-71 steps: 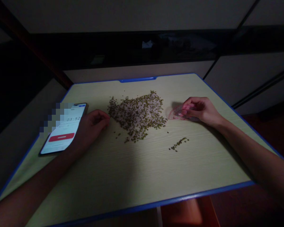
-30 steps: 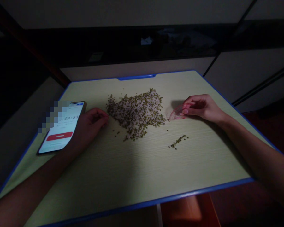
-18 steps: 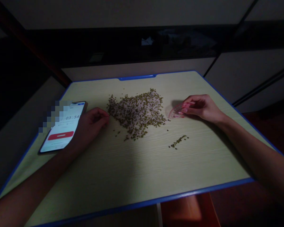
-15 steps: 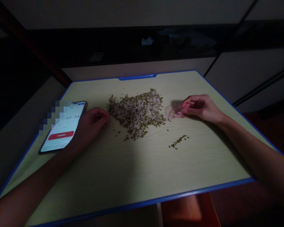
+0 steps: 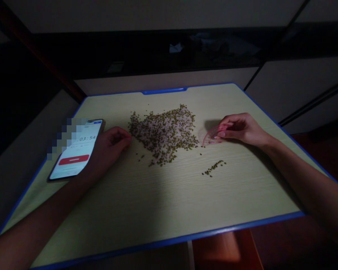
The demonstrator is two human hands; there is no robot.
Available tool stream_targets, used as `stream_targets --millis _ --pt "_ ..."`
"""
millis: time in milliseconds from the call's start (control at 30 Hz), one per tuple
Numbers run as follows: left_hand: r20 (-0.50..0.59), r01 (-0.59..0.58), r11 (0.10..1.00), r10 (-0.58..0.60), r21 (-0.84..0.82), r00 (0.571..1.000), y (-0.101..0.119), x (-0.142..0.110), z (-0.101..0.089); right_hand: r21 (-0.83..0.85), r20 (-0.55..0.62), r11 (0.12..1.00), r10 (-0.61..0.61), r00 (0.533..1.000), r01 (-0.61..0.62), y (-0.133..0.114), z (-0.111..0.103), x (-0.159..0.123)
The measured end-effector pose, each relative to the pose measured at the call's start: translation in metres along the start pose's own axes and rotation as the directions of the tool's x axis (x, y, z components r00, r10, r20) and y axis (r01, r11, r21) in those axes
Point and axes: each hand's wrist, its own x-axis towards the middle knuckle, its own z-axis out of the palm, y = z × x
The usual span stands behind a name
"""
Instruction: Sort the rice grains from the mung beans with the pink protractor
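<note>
Clear plastic with red markings and a curved edge, a protractor [image 5: 210, 135], is pinched between the thumb and fingers of my right hand [image 5: 239, 129]. Its lower edge is at the table, just right of a spread heap of small green beans mixed with pale grains [image 5: 165, 131]. My left hand [image 5: 114, 144] rests at the heap's left edge with its fingers curled in and thumb against them; nothing shows in it. A short slanting row of green beans [image 5: 213, 168] lies apart, nearer me, below the protractor. A few loose beans lie between the two.
A phone [image 5: 76, 153] with a lit timer screen lies at the left, partly behind my left wrist. The pale wood-grain table [image 5: 146, 217] has a blue rim and a blue handle [image 5: 165, 91] at the far side. Cabinet fronts [image 5: 304, 86] stand behind it.
The protractor has tilted a little in my right hand and shows its curved edge more clearly. My left hand stays where it was. The view has shifted very slightly.
</note>
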Motion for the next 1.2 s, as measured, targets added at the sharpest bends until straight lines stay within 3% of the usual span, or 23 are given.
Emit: stream_targets --millis 600,967,1200 --pt "-0.01 -0.012 1.0 0.012 0.003 1.0 0.002 0.0 0.002 0.005 -0.035 1.0 0.012 0.999 -0.012 -0.002 0.008 -0.002" --pt "-0.012 -0.013 1.0 0.014 0.001 1.0 0.0 -0.001 0.001 -0.01 -0.013 0.999 -0.032 0.999 0.031 -0.003 0.012 -0.002" --pt "-0.017 -0.01 1.0 0.01 -0.002 1.0 0.001 0.0 0.001 -0.04 0.068 0.996 -0.071 0.995 0.074 -0.001 0.011 -0.003"
